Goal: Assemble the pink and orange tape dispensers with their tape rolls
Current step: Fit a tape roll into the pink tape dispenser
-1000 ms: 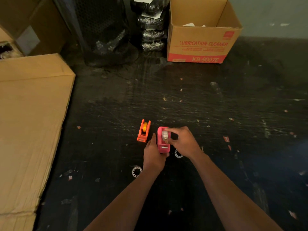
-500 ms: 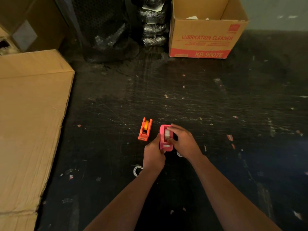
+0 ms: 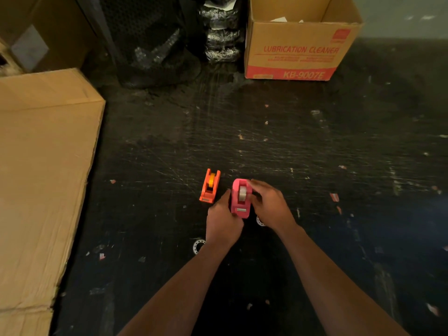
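Observation:
The pink tape dispenser (image 3: 236,201) stands on the dark scratched floor with a pale tape roll (image 3: 242,193) seated in it. My left hand (image 3: 223,220) grips its near left side. My right hand (image 3: 269,204) holds its right side, fingertips at the roll. To the left, apart from both hands, the orange dispenser (image 3: 209,186) stands alone with a yellow tape roll (image 3: 212,180) in its cradle.
Two white rings lie on the floor, one (image 3: 197,246) beside my left wrist, one (image 3: 260,220) partly under my right hand. Flat cardboard (image 3: 41,170) covers the left. An open "Lubrication Cleaner" box (image 3: 298,49) and black wrapped bundles (image 3: 220,35) stand at the back.
My hands have stayed on the pink dispenser; the right fingers shifted slightly along its right side and the roll. The orange dispenser has not moved.

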